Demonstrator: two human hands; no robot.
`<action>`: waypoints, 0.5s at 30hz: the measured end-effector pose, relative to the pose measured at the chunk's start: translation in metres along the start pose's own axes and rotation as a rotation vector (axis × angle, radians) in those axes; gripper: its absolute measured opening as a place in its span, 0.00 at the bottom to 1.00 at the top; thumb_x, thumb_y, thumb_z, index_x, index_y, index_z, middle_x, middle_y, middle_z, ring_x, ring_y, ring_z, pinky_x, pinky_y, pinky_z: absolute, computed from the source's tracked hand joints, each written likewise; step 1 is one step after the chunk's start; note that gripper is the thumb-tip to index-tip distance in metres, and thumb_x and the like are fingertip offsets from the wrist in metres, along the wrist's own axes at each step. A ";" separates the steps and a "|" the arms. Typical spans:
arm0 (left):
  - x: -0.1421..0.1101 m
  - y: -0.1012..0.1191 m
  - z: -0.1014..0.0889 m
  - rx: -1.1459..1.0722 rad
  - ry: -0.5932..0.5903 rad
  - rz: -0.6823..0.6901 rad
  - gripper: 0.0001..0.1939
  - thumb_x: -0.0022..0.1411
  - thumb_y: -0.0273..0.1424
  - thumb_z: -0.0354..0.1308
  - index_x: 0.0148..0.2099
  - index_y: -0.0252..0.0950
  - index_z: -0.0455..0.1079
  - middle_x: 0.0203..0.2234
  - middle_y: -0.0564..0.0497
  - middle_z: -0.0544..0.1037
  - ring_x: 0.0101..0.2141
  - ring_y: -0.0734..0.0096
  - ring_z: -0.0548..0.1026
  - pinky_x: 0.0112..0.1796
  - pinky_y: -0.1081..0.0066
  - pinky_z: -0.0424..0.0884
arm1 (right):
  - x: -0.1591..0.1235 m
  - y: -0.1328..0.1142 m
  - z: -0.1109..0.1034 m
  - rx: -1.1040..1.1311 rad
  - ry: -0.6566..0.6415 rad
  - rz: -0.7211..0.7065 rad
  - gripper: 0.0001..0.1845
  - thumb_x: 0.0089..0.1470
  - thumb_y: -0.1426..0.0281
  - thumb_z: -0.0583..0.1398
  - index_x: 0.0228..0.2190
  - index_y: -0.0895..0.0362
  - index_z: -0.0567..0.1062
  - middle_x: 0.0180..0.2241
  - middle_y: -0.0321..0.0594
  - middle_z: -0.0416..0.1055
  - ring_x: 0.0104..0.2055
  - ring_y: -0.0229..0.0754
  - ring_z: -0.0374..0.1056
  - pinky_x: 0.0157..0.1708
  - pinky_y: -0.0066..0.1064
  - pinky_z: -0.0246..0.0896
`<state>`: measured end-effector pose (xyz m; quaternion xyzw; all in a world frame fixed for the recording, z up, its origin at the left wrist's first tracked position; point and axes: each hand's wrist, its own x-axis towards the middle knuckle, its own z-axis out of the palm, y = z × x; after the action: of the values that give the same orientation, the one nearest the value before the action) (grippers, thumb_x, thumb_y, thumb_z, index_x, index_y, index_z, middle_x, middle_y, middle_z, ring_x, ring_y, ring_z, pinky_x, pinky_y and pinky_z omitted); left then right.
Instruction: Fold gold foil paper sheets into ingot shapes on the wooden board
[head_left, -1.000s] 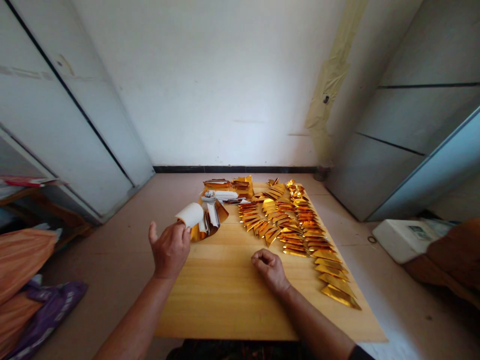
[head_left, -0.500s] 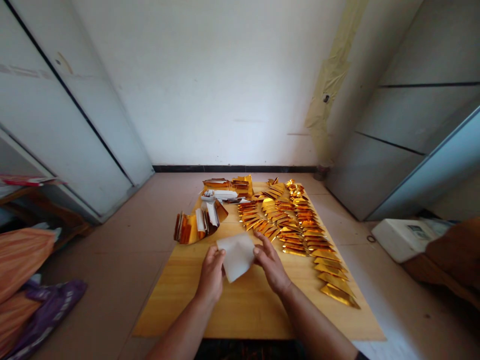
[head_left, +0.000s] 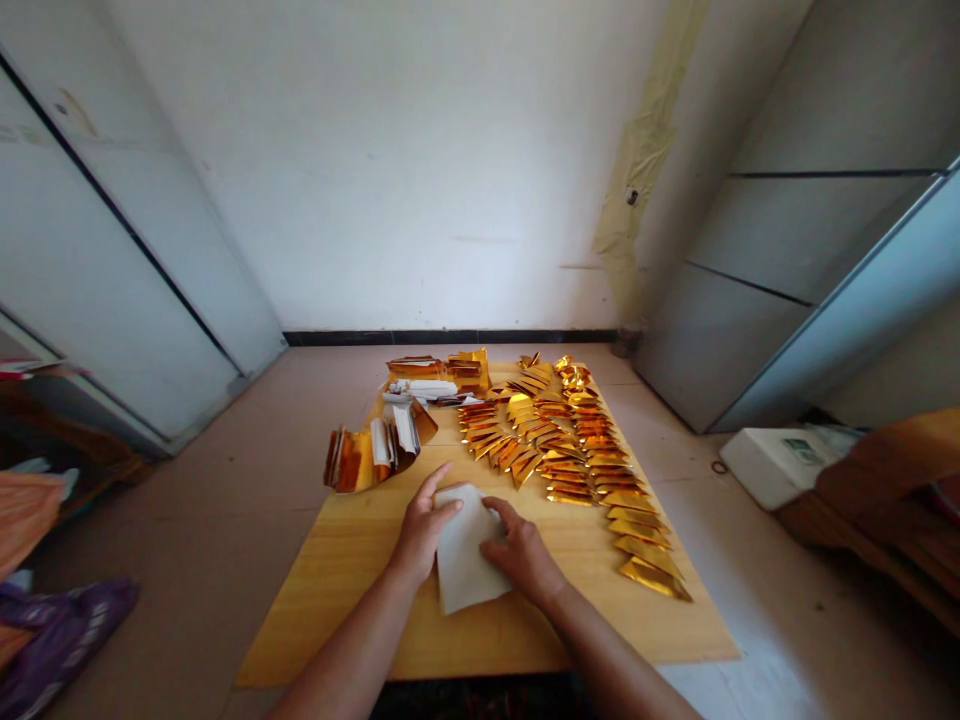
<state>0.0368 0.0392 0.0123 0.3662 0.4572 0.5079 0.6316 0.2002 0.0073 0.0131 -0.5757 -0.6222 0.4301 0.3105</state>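
A sheet of paper (head_left: 466, 560), pale side up, is held between my two hands over the near part of the wooden board (head_left: 330, 600). My left hand (head_left: 422, 528) grips its left edge, thumb on top and index finger stretched out past the upper corner. On the right edge, my right hand (head_left: 523, 555) pinches the paper with thumb and bent index finger. Just beyond my hands lie rows of folded gold foil pieces (head_left: 559, 435), overlapping one another. Nearest on the right is a flat folded gold piece (head_left: 655, 577).
Stacks of gold and white paper (head_left: 379, 450) stand at the board's left, with white paper bundles (head_left: 424, 390) behind. Grey cabinets flank the board on both sides. A white box (head_left: 776, 465) sits on the right, a purple bag (head_left: 71, 640) on the floor at left.
The paper has turned more upright and come nearer to me. My right hand has moved in over its right edge, its index finger now bent. The whole view has shifted slightly.
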 end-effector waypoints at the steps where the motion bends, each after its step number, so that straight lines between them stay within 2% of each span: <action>1: 0.002 0.000 0.000 0.004 -0.020 -0.006 0.44 0.45 0.32 0.64 0.63 0.37 0.52 0.36 0.48 0.78 0.28 0.69 0.76 0.29 0.72 0.71 | -0.001 0.000 0.000 0.006 -0.003 -0.002 0.34 0.41 0.76 0.57 0.53 0.56 0.65 0.34 0.36 0.71 0.30 0.35 0.64 0.31 0.24 0.59; 5: 0.009 -0.003 0.001 0.106 -0.026 0.032 0.38 0.46 0.31 0.61 0.61 0.36 0.58 0.42 0.47 0.77 0.30 0.69 0.77 0.31 0.71 0.72 | -0.002 0.006 -0.001 0.082 0.033 0.037 0.37 0.41 0.76 0.57 0.56 0.56 0.62 0.25 0.29 0.64 0.24 0.33 0.58 0.24 0.22 0.53; 7: 0.015 -0.009 0.001 0.254 -0.003 0.101 0.33 0.50 0.30 0.58 0.60 0.37 0.59 0.42 0.47 0.77 0.33 0.67 0.77 0.34 0.69 0.73 | -0.004 0.011 -0.002 0.103 0.046 0.020 0.34 0.42 0.77 0.56 0.55 0.57 0.64 0.22 0.27 0.61 0.22 0.32 0.56 0.22 0.21 0.50; 10: 0.024 -0.022 -0.002 0.576 0.040 0.305 0.27 0.52 0.25 0.52 0.57 0.37 0.64 0.44 0.48 0.76 0.40 0.67 0.76 0.43 0.66 0.71 | -0.006 0.015 -0.004 0.029 0.047 -0.022 0.20 0.42 0.77 0.56 0.40 0.58 0.75 0.22 0.30 0.64 0.24 0.33 0.58 0.25 0.21 0.52; 12: 0.030 -0.030 -0.004 0.777 0.022 0.465 0.26 0.53 0.21 0.48 0.55 0.38 0.66 0.44 0.48 0.76 0.44 0.67 0.74 0.48 0.64 0.69 | -0.008 0.014 -0.006 -0.056 0.048 -0.009 0.13 0.42 0.78 0.56 0.31 0.59 0.77 0.24 0.33 0.69 0.26 0.34 0.61 0.27 0.21 0.53; 15: 0.033 -0.035 -0.002 1.040 -0.021 0.713 0.24 0.52 0.18 0.46 0.49 0.37 0.71 0.44 0.47 0.76 0.46 0.66 0.72 0.49 0.62 0.68 | -0.010 0.006 -0.008 -0.236 0.054 0.024 0.13 0.41 0.80 0.55 0.28 0.59 0.77 0.27 0.37 0.73 0.29 0.36 0.66 0.30 0.22 0.55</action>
<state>0.0476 0.0639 -0.0276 0.7603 0.4879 0.3950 0.1672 0.2112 -0.0013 0.0126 -0.6271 -0.6528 0.3422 0.2520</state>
